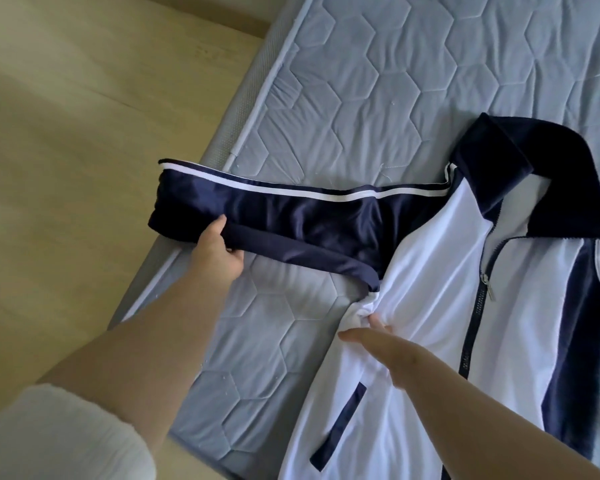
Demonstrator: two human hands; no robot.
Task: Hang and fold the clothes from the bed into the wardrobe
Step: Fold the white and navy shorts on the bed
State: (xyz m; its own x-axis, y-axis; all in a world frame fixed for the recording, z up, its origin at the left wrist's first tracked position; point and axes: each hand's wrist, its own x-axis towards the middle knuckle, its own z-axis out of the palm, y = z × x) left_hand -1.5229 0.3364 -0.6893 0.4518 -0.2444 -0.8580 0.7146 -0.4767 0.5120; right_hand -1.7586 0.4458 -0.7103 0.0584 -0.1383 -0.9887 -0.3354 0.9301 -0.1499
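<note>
White cuff [59, 434] nearest; beyond it the left grip [219, 251] is clamped on the navy sleeve [274, 209] of the jacket [430, 271], which lies zip-up on the bed [361, 81]. The right grip [378, 344] bears on bunched cloth at the armpit; pinching or pressing, I cannot tell. Best smooth that bunch, then fold the sleeve across from the pinned seam.

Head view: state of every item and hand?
Navy-and-white zip track jacket, flat, front up on quilted grey-blue mattress.
Jacket zip, closed to chest.
Navy striped sleeve, stretched sideways.
Left hand, grips sleeve.
Right hand, presses bunched underarm fabric.
</note>
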